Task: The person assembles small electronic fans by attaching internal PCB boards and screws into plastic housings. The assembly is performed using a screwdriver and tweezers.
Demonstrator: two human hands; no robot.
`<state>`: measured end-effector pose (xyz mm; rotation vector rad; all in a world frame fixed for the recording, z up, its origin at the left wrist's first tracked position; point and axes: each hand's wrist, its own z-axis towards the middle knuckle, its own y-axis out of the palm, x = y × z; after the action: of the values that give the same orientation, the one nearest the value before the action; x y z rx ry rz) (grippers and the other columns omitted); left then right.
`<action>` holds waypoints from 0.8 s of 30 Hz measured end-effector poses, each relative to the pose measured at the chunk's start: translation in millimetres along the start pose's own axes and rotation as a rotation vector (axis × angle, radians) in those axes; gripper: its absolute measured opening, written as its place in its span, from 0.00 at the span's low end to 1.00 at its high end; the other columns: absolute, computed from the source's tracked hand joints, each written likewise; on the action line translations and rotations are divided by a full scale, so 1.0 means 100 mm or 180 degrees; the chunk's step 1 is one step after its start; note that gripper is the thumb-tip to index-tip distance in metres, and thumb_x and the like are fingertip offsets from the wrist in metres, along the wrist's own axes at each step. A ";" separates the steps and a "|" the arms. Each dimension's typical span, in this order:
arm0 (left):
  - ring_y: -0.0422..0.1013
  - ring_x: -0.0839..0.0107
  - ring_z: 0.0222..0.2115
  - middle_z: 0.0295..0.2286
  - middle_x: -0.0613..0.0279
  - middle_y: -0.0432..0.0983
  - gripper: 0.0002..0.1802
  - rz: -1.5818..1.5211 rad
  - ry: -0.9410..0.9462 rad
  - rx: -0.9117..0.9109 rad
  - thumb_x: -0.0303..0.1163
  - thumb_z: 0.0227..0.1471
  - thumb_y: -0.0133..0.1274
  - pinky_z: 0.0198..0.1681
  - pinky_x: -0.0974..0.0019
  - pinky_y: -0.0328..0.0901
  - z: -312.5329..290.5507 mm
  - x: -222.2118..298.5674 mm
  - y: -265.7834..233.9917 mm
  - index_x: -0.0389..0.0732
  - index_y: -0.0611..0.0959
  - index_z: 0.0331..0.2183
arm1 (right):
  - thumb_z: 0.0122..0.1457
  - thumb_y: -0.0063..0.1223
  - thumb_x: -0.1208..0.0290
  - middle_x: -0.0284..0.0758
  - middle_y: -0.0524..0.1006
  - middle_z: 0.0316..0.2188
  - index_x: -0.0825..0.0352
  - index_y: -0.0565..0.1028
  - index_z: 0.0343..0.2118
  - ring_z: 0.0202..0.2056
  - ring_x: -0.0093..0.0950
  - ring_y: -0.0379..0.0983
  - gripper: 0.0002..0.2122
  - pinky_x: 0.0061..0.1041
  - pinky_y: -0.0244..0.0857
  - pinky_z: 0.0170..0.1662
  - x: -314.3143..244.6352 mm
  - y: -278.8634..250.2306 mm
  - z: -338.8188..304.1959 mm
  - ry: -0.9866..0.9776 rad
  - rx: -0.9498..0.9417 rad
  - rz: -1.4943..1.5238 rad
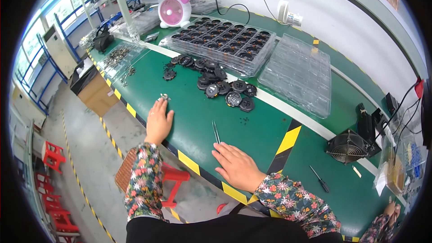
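The left hand (158, 121) rests on the green desk (189, 117) close to its near edge. Its thumb stands apart from the fingers, and the fingertips are at a few small metal pieces (165, 96). A careless sweep toward the striped tape (189, 162) of this edge could send these pieces down to the floor (90, 171), where so small a thing is easily lost.

The right hand (238, 164) is also near this edge, its thumb apart too, with the fingertips at the rear end of the tweezers (215, 130). Whether they clamp the tweezers or only touch them, I cannot tell. If the hold is loose, the tweezers could turn or slip; their fine tips point toward the far side, and could scratch one of the black round parts (233, 99).

These parts lie heaped near the middle of the desk, some leaning on others, so a bump may make the heap slide. The tiny black bits (244, 120) before it could be scattered by a sleeve. Beyond the right forearm, a screwdriver (319, 178) might roll if the elbow swings outward.
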<state>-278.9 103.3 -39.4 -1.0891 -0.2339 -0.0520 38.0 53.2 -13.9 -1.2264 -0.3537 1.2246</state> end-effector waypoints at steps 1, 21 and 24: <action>0.60 0.51 0.55 0.53 0.47 0.64 0.24 -0.0114 0.0070 -0.0002 0.34 0.52 0.50 0.58 0.57 0.54 -0.09 0.11 -0.03 0.33 0.71 0.50 | 0.56 0.53 0.66 0.43 0.64 0.56 0.71 0.67 0.51 0.57 0.40 0.61 0.21 0.36 0.56 0.59 -0.01 -0.02 -0.05 0.0034 0.0000 -0.0015; 0.69 0.50 0.42 0.39 0.49 0.74 0.11 -0.0437 -0.0062 0.0036 0.27 0.49 0.51 0.46 0.55 0.64 0.56 0.56 -0.01 0.37 0.79 0.38 | 0.45 0.49 0.83 0.40 0.70 0.50 0.71 0.73 0.44 0.45 0.38 0.68 0.19 0.34 0.64 0.47 0.00 -0.51 -0.70 0.0062 -0.0067 0.0306; 0.70 0.50 0.42 0.39 0.49 0.74 0.12 -0.0277 -0.0155 -0.0098 0.28 0.49 0.50 0.46 0.54 0.65 0.81 0.41 0.18 0.37 0.80 0.38 | 0.45 0.48 0.84 0.40 0.68 0.52 0.72 0.72 0.44 0.46 0.38 0.67 0.19 0.34 0.63 0.48 0.06 -0.52 -0.73 0.0083 -0.0162 0.0352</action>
<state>-248.9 186.1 -10.6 -1.1114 -0.3251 -0.1073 123.0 28.2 0.4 -1.3191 -0.3027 1.2998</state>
